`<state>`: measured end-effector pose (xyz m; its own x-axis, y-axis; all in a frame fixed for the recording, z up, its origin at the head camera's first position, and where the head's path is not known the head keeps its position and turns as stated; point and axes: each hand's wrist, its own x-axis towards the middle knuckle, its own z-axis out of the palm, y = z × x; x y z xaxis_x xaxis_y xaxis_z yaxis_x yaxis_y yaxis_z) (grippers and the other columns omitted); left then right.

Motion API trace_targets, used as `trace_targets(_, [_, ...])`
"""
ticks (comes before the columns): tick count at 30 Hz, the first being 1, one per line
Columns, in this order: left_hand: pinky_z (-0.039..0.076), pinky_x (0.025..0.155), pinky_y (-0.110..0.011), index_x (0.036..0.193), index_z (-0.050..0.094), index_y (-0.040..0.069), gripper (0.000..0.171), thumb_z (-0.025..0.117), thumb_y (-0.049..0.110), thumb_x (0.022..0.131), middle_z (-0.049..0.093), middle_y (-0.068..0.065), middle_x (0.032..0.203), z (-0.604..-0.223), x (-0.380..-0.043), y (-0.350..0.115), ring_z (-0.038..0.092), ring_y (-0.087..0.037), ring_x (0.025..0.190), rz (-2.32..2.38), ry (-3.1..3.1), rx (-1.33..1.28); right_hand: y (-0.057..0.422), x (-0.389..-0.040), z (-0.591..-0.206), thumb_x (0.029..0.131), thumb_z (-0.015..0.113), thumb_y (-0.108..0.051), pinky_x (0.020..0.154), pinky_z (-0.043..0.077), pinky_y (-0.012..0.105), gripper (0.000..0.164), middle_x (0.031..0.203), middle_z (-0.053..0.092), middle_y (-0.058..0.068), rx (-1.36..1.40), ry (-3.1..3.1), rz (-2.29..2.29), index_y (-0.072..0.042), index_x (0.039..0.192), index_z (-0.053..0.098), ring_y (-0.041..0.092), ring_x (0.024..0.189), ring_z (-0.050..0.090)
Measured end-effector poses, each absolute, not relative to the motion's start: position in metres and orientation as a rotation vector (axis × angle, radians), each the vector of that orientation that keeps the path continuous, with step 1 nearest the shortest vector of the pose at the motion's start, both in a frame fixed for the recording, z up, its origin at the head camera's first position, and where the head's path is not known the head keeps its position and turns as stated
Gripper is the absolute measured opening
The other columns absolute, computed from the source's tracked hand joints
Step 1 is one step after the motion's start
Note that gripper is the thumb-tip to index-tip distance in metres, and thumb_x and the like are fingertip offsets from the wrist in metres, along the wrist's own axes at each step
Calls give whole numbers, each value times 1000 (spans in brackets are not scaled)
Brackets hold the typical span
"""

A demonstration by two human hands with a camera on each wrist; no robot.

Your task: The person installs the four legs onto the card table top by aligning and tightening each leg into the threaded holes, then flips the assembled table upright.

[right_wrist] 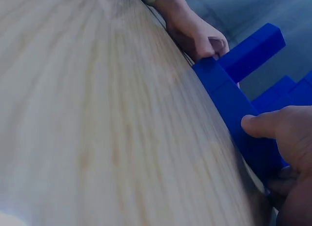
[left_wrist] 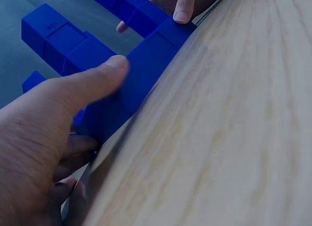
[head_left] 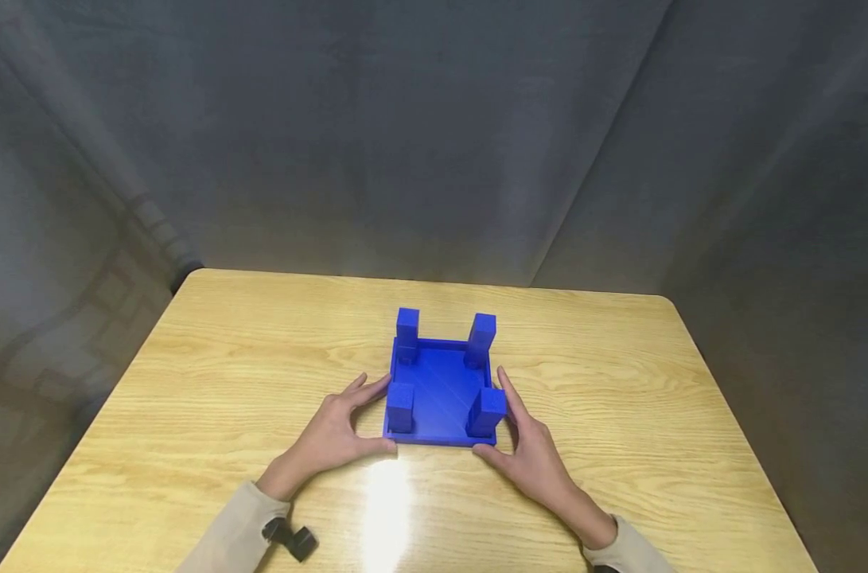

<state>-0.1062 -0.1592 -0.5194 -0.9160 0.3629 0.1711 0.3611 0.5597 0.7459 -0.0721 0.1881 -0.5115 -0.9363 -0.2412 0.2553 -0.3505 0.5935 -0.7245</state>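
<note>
A blue square base with corner posts (head_left: 444, 394) lies on the wooden table, its low rim round a flat floor and a square post upright at each corner. My left hand (head_left: 336, 434) grips its near left corner, the thumb against the front side and the fingers along the left side. At the near right corner my right hand (head_left: 530, 454) grips it the same way, thumb in front and fingers on the right side. The left wrist view shows small markings on one post (left_wrist: 51, 26). From the right wrist camera, the right thumb (right_wrist: 261, 124) presses the base's front face.
The light wooden table (head_left: 262, 334) stretches out on all sides of the base. Dark grey curtains (head_left: 405, 143) hang behind the table and at both sides. A black strap with a small block (head_left: 301, 543) sits at the left sleeve's cuff.
</note>
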Motion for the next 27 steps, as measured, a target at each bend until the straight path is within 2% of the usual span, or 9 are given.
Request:
trace_targets(3, [38, 119, -79, 162, 58, 15, 110, 105, 48, 68, 59, -26, 157, -519, -107, -156, 46, -58, 151, 1316, 2780, 642, 187, -71, -511, 77, 103, -7, 117, 50, 57, 128, 157, 61, 23, 472, -2687, 1270, -18, 179, 25, 43, 140, 63])
trace_targets(6, [37, 121, -78, 162, 59, 13, 108, 107, 38, 69, 64, -18, 154, -519, -107, -154, 45, -58, 152, 1336, 2781, 655, 185, -71, -511, 75, 103, -5, 117, 52, 55, 127, 155, 64, 20, 446, -2672, 1310, -20, 178, 29, 41, 138, 65])
trace_targets(8, [36, 121, -79, 161, 59, 12, 106, 107, 32, 69, 66, -14, 152, -519, -106, -152, 45, -58, 152, 1350, 2782, 661, 184, -72, -512, 74, 103, -2, 118, 53, 46, 125, 153, 66, 19, 449, -2643, 1362, -20, 176, 33, 39, 137, 67])
trace_targets(12, [33, 120, -82, 160, 61, 11, 101, 106, 30, 71, 66, -10, 153, -517, -105, -153, 43, -59, 153, 1383, 2762, 646, 183, -73, -515, 75, 101, 3, 118, 49, 24, 115, 152, 67, 21, 468, -2552, 1549, -11, 172, 41, 36, 139, 66])
trace_targets(16, [31, 124, -78, 156, 65, 9, 93, 104, 29, 74, 67, -7, 152, -514, -105, -151, 42, -56, 155, 1490, 2687, 591, 184, -73, -516, 79, 99, 0, 119, 43, 16, 99, 150, 67, 23, 395, -2486, 1690, 0, 164, 49, 21, 141, 63])
trace_targets(20, [34, 127, -69, 150, 69, 5, 83, 103, 28, 78, 68, -6, 151, -508, -105, -148, 50, -48, 152, 1595, 2598, 534, 184, -72, -509, 85, 93, 2, 118, 44, 15, 81, 151, 65, 29, 367, -2410, 1769, 8, 156, 55, 5, 137, 62])
trace_targets(23, [40, 126, -64, 147, 71, 3, 78, 102, 29, 81, 71, -9, 148, -503, -103, -145, 59, -42, 147, 1659, 2538, 486, 182, -73, -498, 89, 85, 10, 117, 47, 18, 69, 159, 55, 33, 413, -2329, 1836, 11, 152, 57, 1, 137, 61])
trace_targets(27, [48, 123, -58, 148, 70, 2, 73, 99, 24, 85, 73, -13, 145, -494, -100, -140, 66, -37, 140, 1788, 2440, 458, 181, -74, -480, 92, 81, 11, 114, 50, 20, 61, 167, 48, 27, 427, -2298, 1802, 8, 149, 61, -1, 139, 59])
